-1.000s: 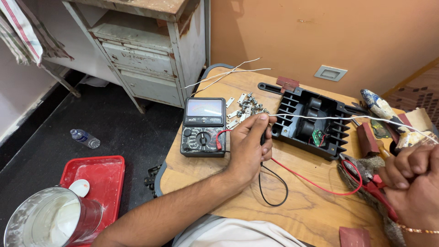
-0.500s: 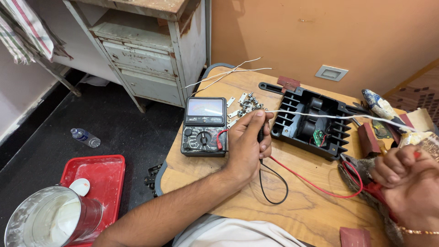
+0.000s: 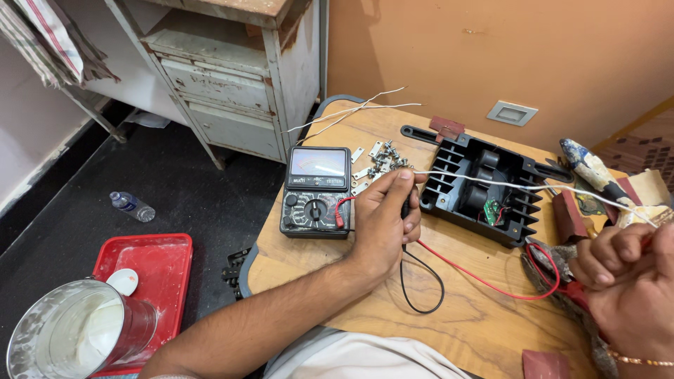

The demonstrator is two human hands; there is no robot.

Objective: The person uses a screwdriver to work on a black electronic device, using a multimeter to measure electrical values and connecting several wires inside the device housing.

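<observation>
My left hand (image 3: 385, 226) rests on the wooden table (image 3: 484, 330), fingers closed on a black test probe (image 3: 405, 208), with the tip of a white wire (image 3: 526, 187) pinched at the fingertips. Just left of it lies an analogue multimeter (image 3: 316, 189). The white wire stretches right over a black finned housing (image 3: 484, 189) to my right hand (image 3: 628, 281), a closed fist at the right edge over a red test probe (image 3: 572, 295). A red lead (image 3: 477, 277) and a looped black lead (image 3: 421, 289) run across the table between the hands.
Loose screws and small metal plates (image 3: 382, 161) lie behind the meter. A paint-spattered tool handle (image 3: 593, 172) sits at the back right. On the floor to the left are a red tray (image 3: 151, 263), a metal container (image 3: 77, 337) and a plastic bottle (image 3: 132, 205). A worn metal cabinet (image 3: 232, 91) stands behind.
My right hand has shifted slightly and turned its fist at the right edge. My left hand stays in place with the black probe and wire.
</observation>
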